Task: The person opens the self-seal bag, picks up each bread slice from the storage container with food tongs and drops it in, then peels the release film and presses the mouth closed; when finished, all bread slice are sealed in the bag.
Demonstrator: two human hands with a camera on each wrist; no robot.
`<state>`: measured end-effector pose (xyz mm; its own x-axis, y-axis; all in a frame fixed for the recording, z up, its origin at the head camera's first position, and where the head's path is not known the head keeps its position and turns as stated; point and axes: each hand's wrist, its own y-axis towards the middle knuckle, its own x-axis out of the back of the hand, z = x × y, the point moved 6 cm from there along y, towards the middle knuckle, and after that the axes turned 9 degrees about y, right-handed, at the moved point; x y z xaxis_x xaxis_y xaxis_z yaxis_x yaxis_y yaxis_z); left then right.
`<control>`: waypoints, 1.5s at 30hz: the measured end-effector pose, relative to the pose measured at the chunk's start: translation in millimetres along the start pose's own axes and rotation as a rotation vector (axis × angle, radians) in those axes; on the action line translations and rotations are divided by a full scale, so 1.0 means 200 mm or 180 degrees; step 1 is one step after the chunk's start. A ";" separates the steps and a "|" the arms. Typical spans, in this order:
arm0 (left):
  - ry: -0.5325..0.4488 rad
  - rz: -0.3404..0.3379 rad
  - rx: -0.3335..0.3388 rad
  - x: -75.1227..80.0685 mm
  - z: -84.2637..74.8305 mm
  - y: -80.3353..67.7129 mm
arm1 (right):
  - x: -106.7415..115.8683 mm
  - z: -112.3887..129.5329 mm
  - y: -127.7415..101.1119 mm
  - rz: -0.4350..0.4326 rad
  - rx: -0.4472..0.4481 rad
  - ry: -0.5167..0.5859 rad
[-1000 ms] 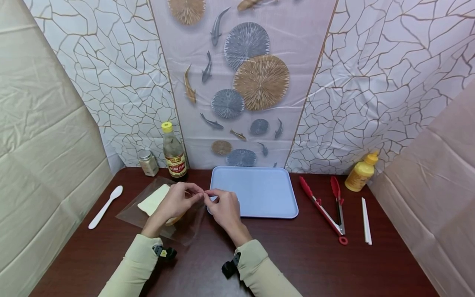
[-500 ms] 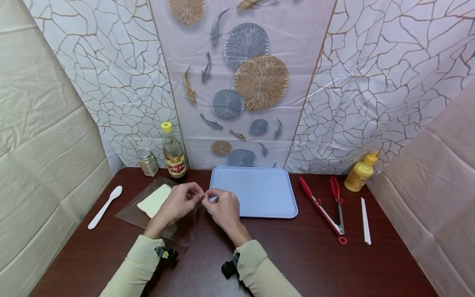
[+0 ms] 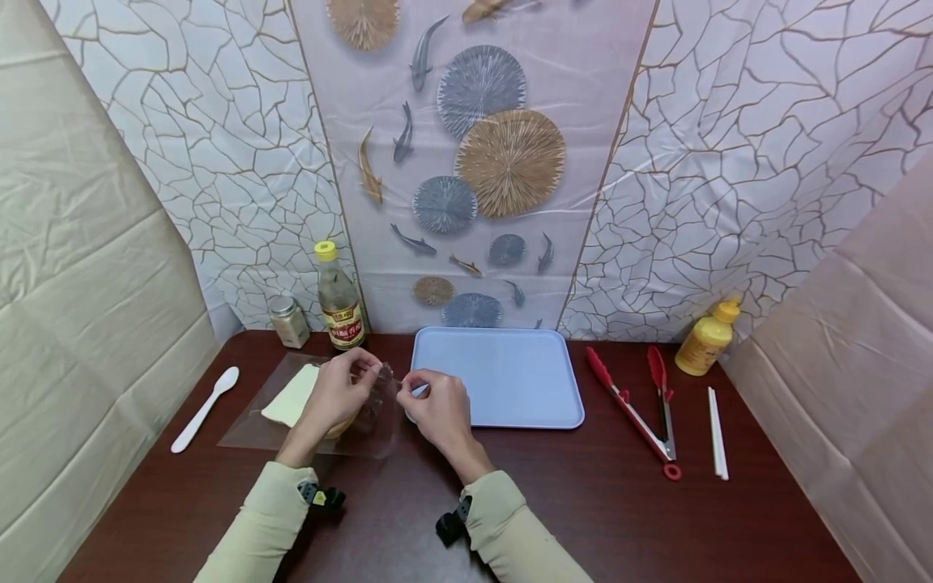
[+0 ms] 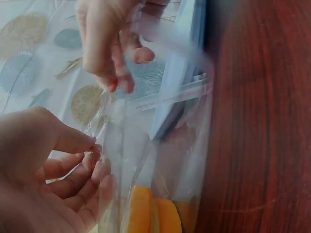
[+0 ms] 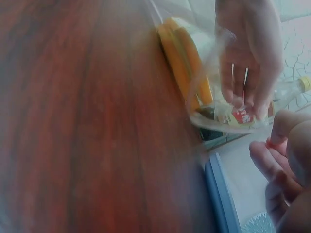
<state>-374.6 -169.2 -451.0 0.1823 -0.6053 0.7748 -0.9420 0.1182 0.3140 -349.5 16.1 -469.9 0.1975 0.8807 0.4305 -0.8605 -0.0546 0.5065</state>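
Note:
A clear plastic bag (image 3: 251,425) lies on the dark wooden table (image 3: 583,502), left of centre, with pale bread slices (image 3: 287,397) inside. My left hand (image 3: 373,374) pinches one side of the bag's mouth. Close beside it, my right hand (image 3: 408,389) pinches the other side. In the left wrist view the left hand (image 4: 95,150) and right hand (image 4: 114,85) hold the film apart above orange bread crusts (image 4: 146,213). The right wrist view shows the left hand (image 5: 243,97) at the bag's rim, the right hand (image 5: 274,145) and the bread (image 5: 184,58).
A light blue tray (image 3: 503,376) sits just right of my hands. At the back left stand a sauce bottle (image 3: 338,300) and a small jar (image 3: 289,320). A white spoon (image 3: 204,409) lies at the left. Red tongs (image 3: 641,405), a white stick (image 3: 717,433) and a yellow squeeze bottle (image 3: 707,340) are at the right.
My left hand has drawn its side of the bag's mouth up and slightly left, so the mouth has opened. The bag has shifted a little on the table. The right hand has barely moved.

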 end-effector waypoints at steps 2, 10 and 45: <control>-0.0046 0.0024 0.0011 -0.01 0.02 0.00 | 0.01 -0.02 0.00 0.0102 -0.0118 0.0092; -0.0108 0.0082 0.0094 -0.05 0.08 0.02 | 0.13 -0.09 -0.03 0.0621 -0.0394 0.0343; -0.0357 0.0517 -0.0220 -0.11 0.15 0.02 | 0.80 -0.40 -0.32 0.2076 -0.0455 0.0291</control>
<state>-391.0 -178.4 -482.6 -0.0064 -0.6573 0.7536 -0.9342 0.2728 0.2300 -300.4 198.7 -492.8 -0.4187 0.7252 0.5466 -0.8451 -0.5314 0.0577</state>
